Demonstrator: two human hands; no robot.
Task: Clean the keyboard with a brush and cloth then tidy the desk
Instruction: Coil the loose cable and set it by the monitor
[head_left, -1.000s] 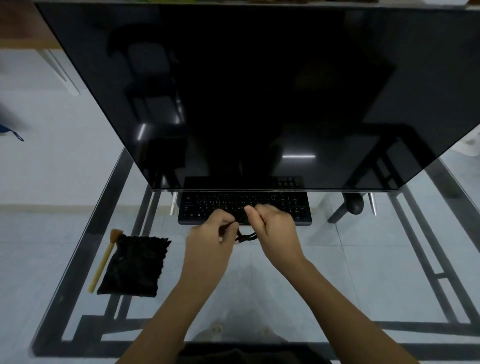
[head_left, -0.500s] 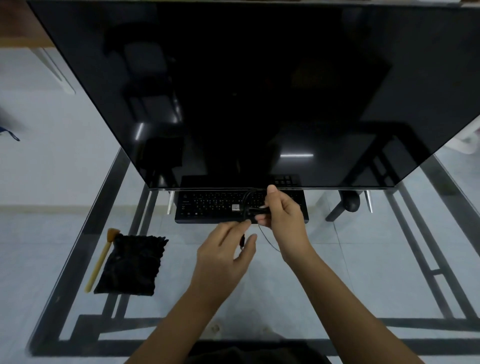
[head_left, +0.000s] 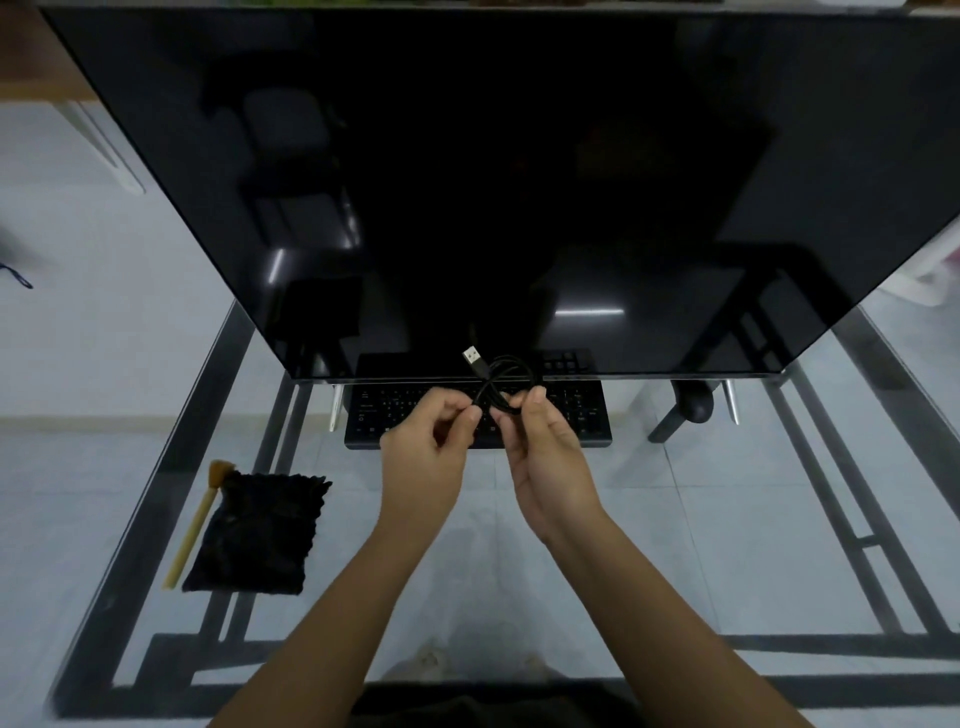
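A black keyboard (head_left: 400, 415) lies on the glass desk under the lower edge of a big dark monitor. Above it both hands hold a coiled black USB cable (head_left: 506, 376), its silver plug sticking up to the left. My left hand (head_left: 428, 457) pinches the cable from the left with thumb and forefinger. My right hand (head_left: 545, 457) grips the loops from the right. A black cloth (head_left: 260, 535) lies on the desk's left side. Beside the cloth, on its left, rests a brush (head_left: 195, 525) with a pale wooden handle.
The monitor (head_left: 493, 182) fills the upper view and hides the keyboard's far edge. A black mouse (head_left: 696, 402) sits right of the keyboard, between the monitor's feet. The glass desk (head_left: 675, 519) has a dark metal frame beneath; pale floor tiles show through.
The right hand lifted the cable over the keyboard while the left let go. Now both hands are raised with the cable in loops and the plug sticking up.
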